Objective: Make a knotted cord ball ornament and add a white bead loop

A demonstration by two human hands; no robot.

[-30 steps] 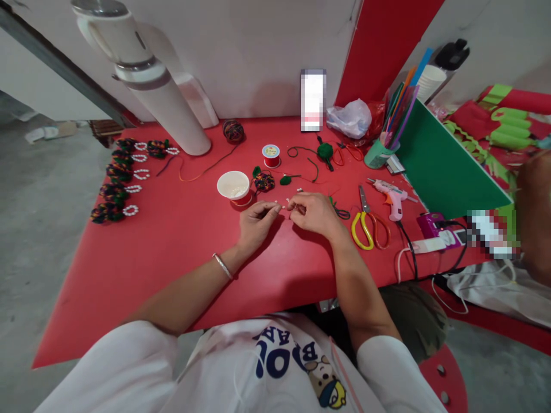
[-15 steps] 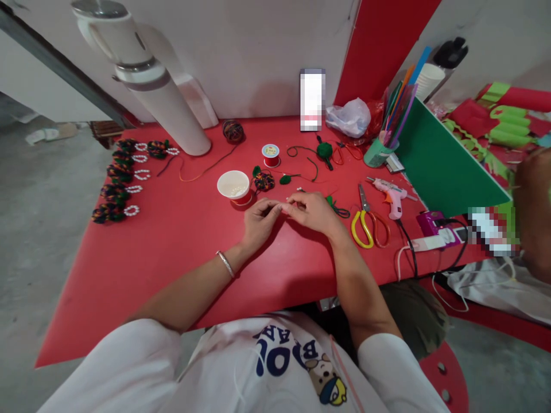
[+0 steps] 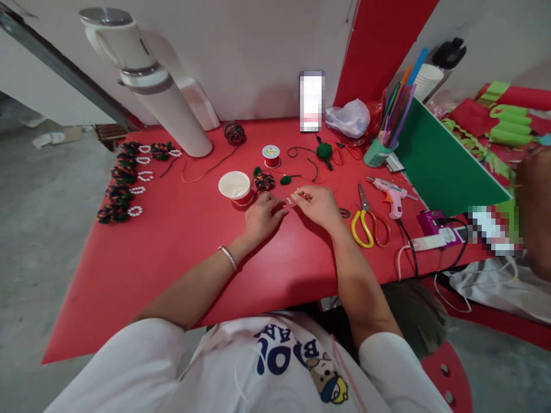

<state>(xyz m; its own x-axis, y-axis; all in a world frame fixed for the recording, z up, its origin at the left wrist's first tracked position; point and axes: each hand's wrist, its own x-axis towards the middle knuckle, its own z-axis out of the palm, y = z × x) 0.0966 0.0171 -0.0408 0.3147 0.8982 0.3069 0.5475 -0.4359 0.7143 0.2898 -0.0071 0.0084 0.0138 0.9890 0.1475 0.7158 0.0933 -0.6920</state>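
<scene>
White beads (image 3: 288, 201) are gathered between the fingertips of the left hand (image 3: 262, 218) and the right hand (image 3: 317, 205), over the middle of the red tabletop (image 3: 181, 246). The right grip is narrow, with thumb and forefinger drawn together beside the beads; the left grip is slightly parted. Whether any bead or thread is pinched by either cannot be told at this size.

At the far left, 6 bead loops (image 3: 138, 190) have been laid beside dark multicoloured yarn pieces (image 3: 112, 213); that portion appears done, though 1 loop shows a gap. The short group between the hands has not been closed into a loop, so this piece is judged to be partway along. More beads are held in the white cup (image 3: 235, 181), near the left hand. Just beyond, a separate yarn flower (image 3: 264, 182) lies with no finished bead loop beside it, and that pairing seems left to be made.
</scene>
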